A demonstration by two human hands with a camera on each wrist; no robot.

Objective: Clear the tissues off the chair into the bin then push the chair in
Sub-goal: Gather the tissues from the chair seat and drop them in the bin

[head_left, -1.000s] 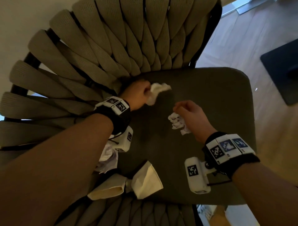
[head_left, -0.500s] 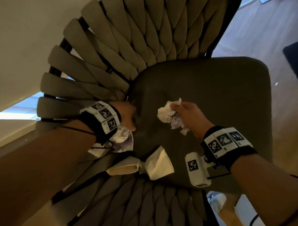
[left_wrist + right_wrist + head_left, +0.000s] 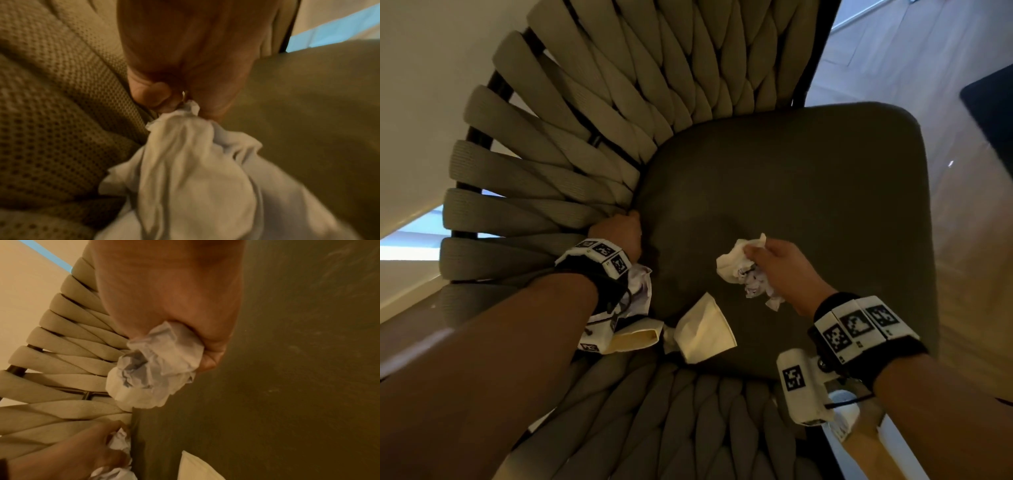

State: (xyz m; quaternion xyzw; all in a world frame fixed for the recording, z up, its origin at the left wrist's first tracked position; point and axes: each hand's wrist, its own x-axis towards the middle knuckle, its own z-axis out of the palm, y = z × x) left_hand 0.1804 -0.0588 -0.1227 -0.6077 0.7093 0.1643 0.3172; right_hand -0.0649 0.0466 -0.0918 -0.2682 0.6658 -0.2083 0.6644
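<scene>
The chair has a dark seat cushion (image 3: 808, 192) and a woven beige back (image 3: 592, 113). My right hand (image 3: 774, 263) grips a wad of crumpled white tissues (image 3: 743, 274) above the middle of the seat; the same wad (image 3: 156, 369) fills the right wrist view. My left hand (image 3: 619, 233) is at the seat's left edge against the woven back, fingers pinching a white tissue (image 3: 193, 162) that hangs below the wrist (image 3: 638, 287). A twisted cream tissue (image 3: 702, 329) lies on the seat's near edge between both hands. No bin is in view.
A pale wall (image 3: 431, 85) stands left of the chair. Light wooden floor (image 3: 945, 85) lies to the right, with a dark mat (image 3: 993, 109) at the far right edge. The woven armrest (image 3: 671, 428) curves round the near side.
The left hand left the back of the seat, where it held a tissue, and came down to the left edge onto another tissue. The right hand lifted its wad and now holds more.
</scene>
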